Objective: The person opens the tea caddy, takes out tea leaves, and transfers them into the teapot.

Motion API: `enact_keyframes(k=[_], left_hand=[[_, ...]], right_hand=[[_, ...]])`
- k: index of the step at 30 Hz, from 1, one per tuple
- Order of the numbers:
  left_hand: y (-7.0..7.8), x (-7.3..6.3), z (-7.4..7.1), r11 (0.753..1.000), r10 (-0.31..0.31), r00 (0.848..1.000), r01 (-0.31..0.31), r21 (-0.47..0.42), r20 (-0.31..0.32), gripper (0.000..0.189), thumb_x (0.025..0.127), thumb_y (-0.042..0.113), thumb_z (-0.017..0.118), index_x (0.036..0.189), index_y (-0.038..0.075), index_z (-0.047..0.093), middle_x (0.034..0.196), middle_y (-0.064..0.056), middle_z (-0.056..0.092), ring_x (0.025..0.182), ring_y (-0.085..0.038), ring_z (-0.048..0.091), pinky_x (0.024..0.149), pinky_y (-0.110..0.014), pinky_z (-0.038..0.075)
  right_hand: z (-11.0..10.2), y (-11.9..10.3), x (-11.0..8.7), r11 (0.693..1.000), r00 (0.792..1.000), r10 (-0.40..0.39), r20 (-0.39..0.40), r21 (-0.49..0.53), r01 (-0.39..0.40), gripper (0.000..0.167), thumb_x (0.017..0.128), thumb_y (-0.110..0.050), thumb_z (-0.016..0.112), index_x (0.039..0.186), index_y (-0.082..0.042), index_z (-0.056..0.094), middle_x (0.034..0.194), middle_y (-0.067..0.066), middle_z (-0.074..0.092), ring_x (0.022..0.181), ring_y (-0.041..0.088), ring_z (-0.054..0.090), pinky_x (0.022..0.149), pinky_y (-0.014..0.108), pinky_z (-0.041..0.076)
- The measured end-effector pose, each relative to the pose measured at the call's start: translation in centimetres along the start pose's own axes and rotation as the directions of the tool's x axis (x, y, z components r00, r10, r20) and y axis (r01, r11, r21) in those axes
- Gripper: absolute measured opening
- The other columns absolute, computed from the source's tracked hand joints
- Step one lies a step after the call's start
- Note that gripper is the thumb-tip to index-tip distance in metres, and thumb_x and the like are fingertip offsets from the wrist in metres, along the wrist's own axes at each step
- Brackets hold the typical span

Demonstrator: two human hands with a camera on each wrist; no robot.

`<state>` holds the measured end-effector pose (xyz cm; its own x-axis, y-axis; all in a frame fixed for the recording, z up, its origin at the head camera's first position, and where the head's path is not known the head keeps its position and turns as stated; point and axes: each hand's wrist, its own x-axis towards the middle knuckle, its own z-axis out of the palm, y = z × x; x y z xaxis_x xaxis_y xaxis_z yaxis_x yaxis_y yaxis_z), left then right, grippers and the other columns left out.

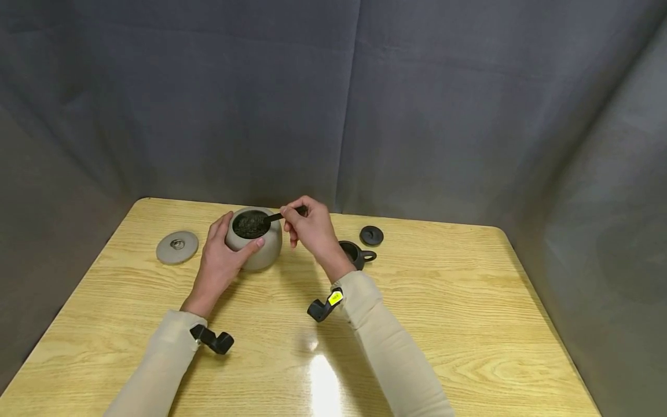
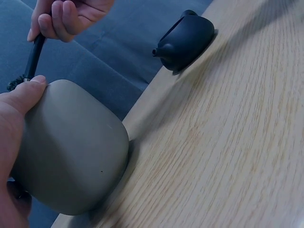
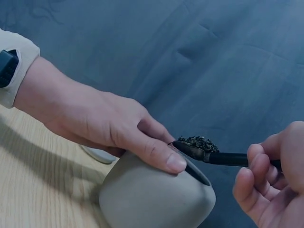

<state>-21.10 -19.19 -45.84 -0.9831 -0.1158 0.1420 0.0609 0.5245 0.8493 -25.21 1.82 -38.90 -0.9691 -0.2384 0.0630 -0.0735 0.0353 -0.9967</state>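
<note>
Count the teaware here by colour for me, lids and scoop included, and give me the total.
Grey: 2, the jar and the larger lid
Black: 3, the teapot, the scoop and the smaller lid
Total: 5

Behind the fingers [image 3: 244,185], both sleeves [image 1: 398,353] are beige; each cuff [image 1: 362,295] carries a black bent mount [image 1: 224,343], the right one with a yellow label [image 1: 335,298].
</note>
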Motion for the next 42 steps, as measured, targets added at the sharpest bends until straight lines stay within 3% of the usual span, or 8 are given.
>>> enact_keyframes(k=[15, 25, 42], left_hand=[[-0.1, 0.1, 0.0, 1.0, 0.013, 1.0, -0.013, 0.003, 0.009, 0.104, 0.095, 0.058, 0.076, 0.172, 0.014, 0.022, 0.176, -0.017, 0.023, 0.16, -0.043, 0.031, 0.126, -0.064, 0.033], [-0.2, 0.2, -0.2, 1.0, 0.024, 1.0, -0.024, -0.006, 0.011, 0.103, 0.094, 0.057, 0.077, 0.172, 0.015, 0.023, 0.177, -0.015, 0.023, 0.16, -0.043, 0.033, 0.125, -0.066, 0.034], [-0.3, 0.1, -1.0, 1.0, 0.008, 1.0, -0.008, 0.004, 0.014, 0.103, 0.094, 0.056, 0.078, 0.172, 0.016, 0.022, 0.177, -0.016, 0.023, 0.16, -0.044, 0.032, 0.125, -0.067, 0.032]], right_hand=[[-1.2, -1.6, -1.1, 0.999, 0.999, -0.035, -0.028, -0.014, 0.035, 0.012, 0.106, -0.017, 0.067, 0.106, -0.005, 0.067, 0.069, 0.001, 0.063, 0.049, 0.011, 0.051, 0.049, 0.029, 0.053], [-3.4, -1.6, -1.9, 0.997, 0.994, -0.071, -0.081, -0.011, 0.07, 0.011, 0.106, -0.016, 0.067, 0.105, -0.005, 0.069, 0.067, 0.001, 0.063, 0.047, 0.012, 0.052, 0.049, 0.03, 0.053], [-6.8, -1.0, -4.5, 0.998, 0.984, -0.055, -0.172, -0.013, 0.054, 0.012, 0.106, -0.016, 0.067, 0.107, -0.004, 0.067, 0.066, -0.001, 0.063, 0.048, 0.011, 0.05, 0.046, 0.027, 0.05]])
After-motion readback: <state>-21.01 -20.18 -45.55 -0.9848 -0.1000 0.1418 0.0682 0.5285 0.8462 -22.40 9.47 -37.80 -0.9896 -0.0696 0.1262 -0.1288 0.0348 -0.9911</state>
